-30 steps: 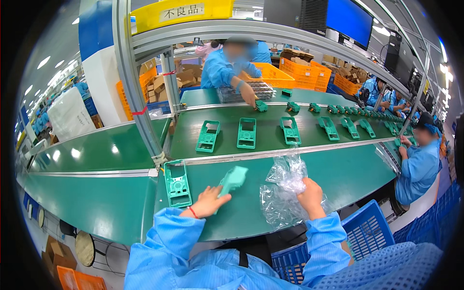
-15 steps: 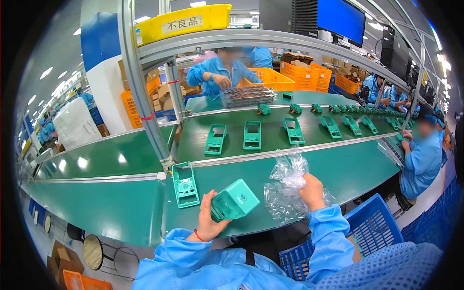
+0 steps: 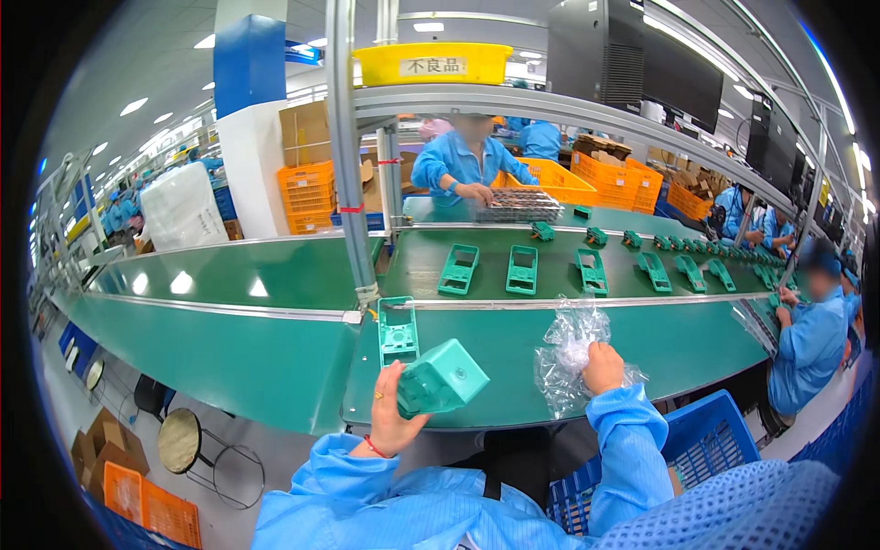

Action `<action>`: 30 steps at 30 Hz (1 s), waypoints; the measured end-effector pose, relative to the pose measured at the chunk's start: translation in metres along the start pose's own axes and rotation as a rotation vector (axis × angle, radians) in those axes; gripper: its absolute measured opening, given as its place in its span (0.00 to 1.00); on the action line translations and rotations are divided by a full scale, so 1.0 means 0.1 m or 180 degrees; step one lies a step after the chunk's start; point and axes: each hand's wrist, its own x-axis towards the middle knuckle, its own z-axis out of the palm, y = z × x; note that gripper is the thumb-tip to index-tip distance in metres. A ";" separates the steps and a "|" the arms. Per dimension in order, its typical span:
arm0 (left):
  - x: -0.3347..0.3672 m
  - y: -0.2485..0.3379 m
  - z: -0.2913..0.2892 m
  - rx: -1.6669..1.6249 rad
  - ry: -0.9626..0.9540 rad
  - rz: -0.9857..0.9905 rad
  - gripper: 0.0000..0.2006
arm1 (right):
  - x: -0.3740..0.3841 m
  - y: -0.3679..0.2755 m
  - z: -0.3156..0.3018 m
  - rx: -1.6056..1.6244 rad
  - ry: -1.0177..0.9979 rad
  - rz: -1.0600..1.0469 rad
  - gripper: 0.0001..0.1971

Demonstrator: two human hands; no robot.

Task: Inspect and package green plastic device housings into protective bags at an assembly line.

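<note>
My left hand (image 3: 392, 414) is closed around the side of a teal plastic housing (image 3: 447, 378), shaped like a box and tilted above the near edge of the bench. In my right hand (image 3: 602, 368), a crumpled clear plastic bag (image 3: 566, 380) is bunched up; its loose part spreads over the bench top. Just behind the housing, a green plastic frame with cut-outs (image 3: 398, 332) lies on the bench, partly covered by my left hand.
A green conveyor (image 3: 495, 273) beyond the rail carries several green frames (image 3: 522, 269) and smaller green parts (image 3: 596, 238). Metal posts (image 3: 353, 183) stand at the left. A blue crate (image 3: 710, 431) sits by my right arm. Co-workers sit across and at the right.
The view has turned left, so the bench and conveyor appear further right. Both hands keep their holds on the housing and the bag. The overhead screen has gone from blue to dark.
</note>
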 end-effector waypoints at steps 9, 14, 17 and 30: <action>0.47 -0.15 -0.54 -0.0023 0.0175 -0.0705 0.48 | 0.05 -0.04 0.08 -0.0035 -0.0003 0.0177 0.08; 1.00 -0.23 -0.49 -0.0697 -0.0082 -0.1215 0.47 | 0.11 0.02 0.04 0.0106 -0.0082 0.0356 0.08; 1.00 -0.40 -0.21 -0.1157 -0.0295 -0.1369 0.46 | 0.16 0.08 0.02 0.0170 -0.0146 0.0409 0.10; 1.03 -0.17 1.82 -0.2385 -0.1816 -0.2798 0.41 | 0.23 0.14 -0.24 0.1734 0.0052 0.1327 0.14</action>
